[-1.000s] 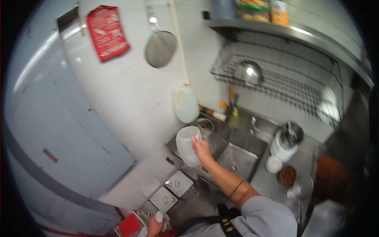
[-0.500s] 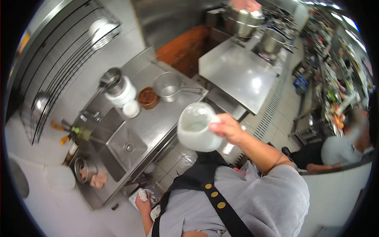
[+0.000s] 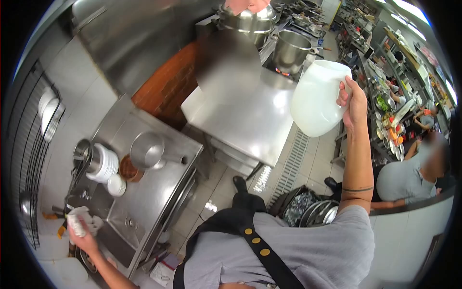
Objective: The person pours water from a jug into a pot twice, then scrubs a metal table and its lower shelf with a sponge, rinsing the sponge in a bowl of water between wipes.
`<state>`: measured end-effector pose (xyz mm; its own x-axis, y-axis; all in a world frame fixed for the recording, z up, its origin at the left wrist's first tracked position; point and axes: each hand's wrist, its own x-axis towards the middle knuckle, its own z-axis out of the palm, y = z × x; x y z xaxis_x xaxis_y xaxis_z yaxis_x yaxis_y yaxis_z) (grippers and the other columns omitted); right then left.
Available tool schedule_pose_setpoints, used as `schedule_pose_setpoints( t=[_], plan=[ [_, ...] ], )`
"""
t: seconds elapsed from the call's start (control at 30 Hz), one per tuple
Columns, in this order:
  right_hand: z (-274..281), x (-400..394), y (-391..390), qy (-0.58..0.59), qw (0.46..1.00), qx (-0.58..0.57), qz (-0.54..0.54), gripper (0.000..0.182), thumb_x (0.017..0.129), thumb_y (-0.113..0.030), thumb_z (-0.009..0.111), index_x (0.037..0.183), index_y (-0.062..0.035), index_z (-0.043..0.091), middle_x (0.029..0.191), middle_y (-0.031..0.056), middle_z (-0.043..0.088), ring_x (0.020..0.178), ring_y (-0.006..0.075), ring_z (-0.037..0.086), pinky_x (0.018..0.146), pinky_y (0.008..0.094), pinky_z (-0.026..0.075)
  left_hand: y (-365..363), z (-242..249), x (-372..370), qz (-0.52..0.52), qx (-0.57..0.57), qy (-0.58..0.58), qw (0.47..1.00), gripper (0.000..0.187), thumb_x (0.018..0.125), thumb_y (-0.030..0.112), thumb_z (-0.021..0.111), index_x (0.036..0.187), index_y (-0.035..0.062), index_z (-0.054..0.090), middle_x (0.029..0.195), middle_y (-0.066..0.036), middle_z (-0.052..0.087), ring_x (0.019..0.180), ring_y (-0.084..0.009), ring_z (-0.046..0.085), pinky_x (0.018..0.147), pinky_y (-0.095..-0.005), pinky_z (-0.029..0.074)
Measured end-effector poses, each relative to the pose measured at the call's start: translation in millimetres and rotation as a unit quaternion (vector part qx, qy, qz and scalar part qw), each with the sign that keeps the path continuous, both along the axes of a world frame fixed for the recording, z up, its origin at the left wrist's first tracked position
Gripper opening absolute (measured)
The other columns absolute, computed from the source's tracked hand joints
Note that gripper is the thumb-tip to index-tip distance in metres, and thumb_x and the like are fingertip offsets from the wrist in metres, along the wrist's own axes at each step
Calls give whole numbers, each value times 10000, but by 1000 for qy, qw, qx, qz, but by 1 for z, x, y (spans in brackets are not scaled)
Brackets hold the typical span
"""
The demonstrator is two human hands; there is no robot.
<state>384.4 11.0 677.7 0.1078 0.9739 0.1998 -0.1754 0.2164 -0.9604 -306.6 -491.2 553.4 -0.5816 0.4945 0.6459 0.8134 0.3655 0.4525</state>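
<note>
At the upper right, my right hand (image 3: 353, 98) grips the handle of a translucent white plastic jug (image 3: 317, 98), raised near the end of the steel table (image 3: 240, 125). My left hand (image 3: 85, 240) is at the lower left, closed on a crumpled white cloth (image 3: 79, 221) with a reddish patch, above the edge of the steel sink (image 3: 127, 224). On the counter beyond the sink are stacked white bowls (image 3: 103, 164), a brown basket (image 3: 131, 168) and a clear-looking pot with a handle (image 3: 147, 150).
A large steel pot (image 3: 291, 50) sits over a lit burner, with a steamer (image 3: 248, 24) beside it. A wire rack (image 3: 29, 159) hangs on the left wall. A person (image 3: 409, 178) in grey is at the right. Pans and a bag (image 3: 301, 207) lie on the floor.
My right hand has lifted the jug up and to the right. My left hand has moved up and left with the cloth to the sink. The view has turned right.
</note>
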Motion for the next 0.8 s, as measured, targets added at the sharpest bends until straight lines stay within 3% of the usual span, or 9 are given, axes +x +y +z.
schedule_pose_setpoints(
  t=[0.1, 0.27, 0.43, 0.47, 0.53, 0.6, 0.63, 0.7, 0.8],
  plan=[
    [0, 36, 97, -61, 998, -6, -10, 331, 975, -371, 671, 884, -55, 627, 634, -57, 467, 527, 49, 385, 499, 233, 292, 96, 35, 18, 23, 9, 32, 999, 275, 1008, 157, 667, 1156, -72, 638, 1075, -183, 699, 950, -277, 650, 905, -384, 503],
    [2, 68, 251, -147, 988, -13, -32, 383, 983, -434, 661, 873, -71, 615, 603, -82, 424, 498, 45, 361, 487, 234, 287, 217, 66, 71, 23, -67, 143, 987, 249, 988, 126, 665, 1020, -102, 572, 908, -252, 602, 825, -447, 567, 793, -453, 476],
    [9, 81, 406, -254, 961, -82, -76, 452, 971, -519, 652, 865, -83, 594, 636, -67, 426, 487, 55, 359, 462, 248, 290, 245, 64, 83, 78, -112, 107, 985, 280, 981, 131, 677, 1079, -114, 581, 971, -280, 636, 898, -485, 605, 808, -476, 485],
    [12, 77, 429, -300, 947, -72, -84, 494, 956, -513, 666, 837, -37, 606, 614, -26, 451, 481, 106, 416, 446, 286, 333, 247, 62, 87, 85, -106, 104, 985, 274, 977, 129, 678, 1075, -109, 584, 964, -278, 634, 890, -483, 605, 802, -475, 486],
    [11, 81, 477, -372, 921, -94, -71, 506, 952, -534, 665, 829, -48, 597, 632, -27, 448, 489, 106, 417, 440, 286, 330, 267, 72, 104, 92, -98, 103, 986, 268, 973, 127, 680, 1070, -105, 588, 957, -276, 633, 883, -481, 605, 796, -473, 487],
    [8, 81, 520, -471, 871, -120, -66, 555, 939, -550, 679, 782, -26, 584, 636, 10, 474, 475, 142, 445, 401, 326, 350, 292, 89, 127, 67, -119, 235, 962, 278, 918, 294, 769, 916, 19, 730, 798, -168, 726, 679, -353, 690, 636, -431, 554],
    [6, 81, 539, -471, 871, -119, -65, 555, 939, -550, 679, 782, -26, 584, 636, 10, 474, 475, 142, 445, 401, 326, 350, 297, 86, 128, 69, -119, 234, 962, 278, 918, 294, 769, 916, 19, 730, 798, -168, 726, 679, -353, 690, 636, -431, 554],
    [2, 87, 569, -577, 806, -130, -26, 590, 930, -544, 696, 753, 5, 572, 624, 44, 508, 438, 166, 463, 368, 364, 369, 302, 80, 131, 131, -174, 200, 955, 321, 904, 315, 781, 935, -1, 736, 809, -192, 724, 714, -383, 693, 680, -446, 555],
    [-9, 97, 600, -624, 768, -140, -12, 622, 927, -542, 704, 722, 29, 569, 589, 76, 519, 396, 198, 486, 344, 398, 386, 320, 76, 136, 107, -166, 192, 961, 340, 894, 335, 789, 941, 1, 740, 826, -190, 733, 727, -375, 702, 697, -443, 558]
  ],
)
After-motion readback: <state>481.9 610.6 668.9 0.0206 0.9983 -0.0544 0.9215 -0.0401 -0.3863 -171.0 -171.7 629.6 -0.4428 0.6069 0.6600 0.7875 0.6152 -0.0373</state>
